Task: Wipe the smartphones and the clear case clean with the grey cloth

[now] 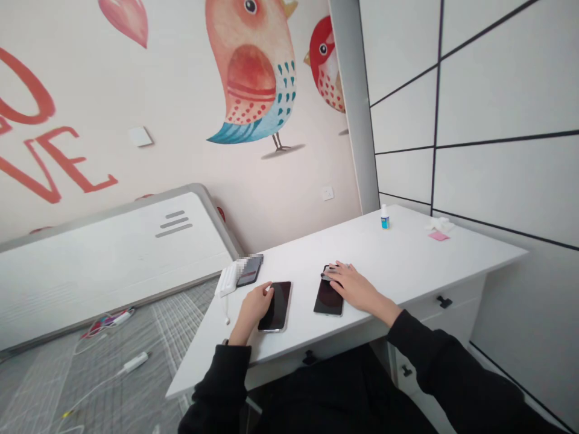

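Two dark-screened phones lie flat near the desk's front edge. My left hand point(257, 301) is at the left edge of the left phone point(277, 307), its fingers curled. A small pale spot shows by the thumb; I cannot make out what is in the fingers. Over the upper part of the right phone point(329, 299) my right hand point(350, 283) lies with its fingers stretched out and a little apart. Some greyish-white material shows at the fingertips, mostly hidden under the hand. I cannot tell whether it is cloth or film.
On the white desk point(298, 253), a third phone point(250, 270) lies beside a white pack point(227, 278) at the left. A small white-and-blue bottle point(385, 217), crumpled white tissue point(439, 225) and a pink slip point(438, 235) are at the far right. Cables point(136, 361) lie at lower left.
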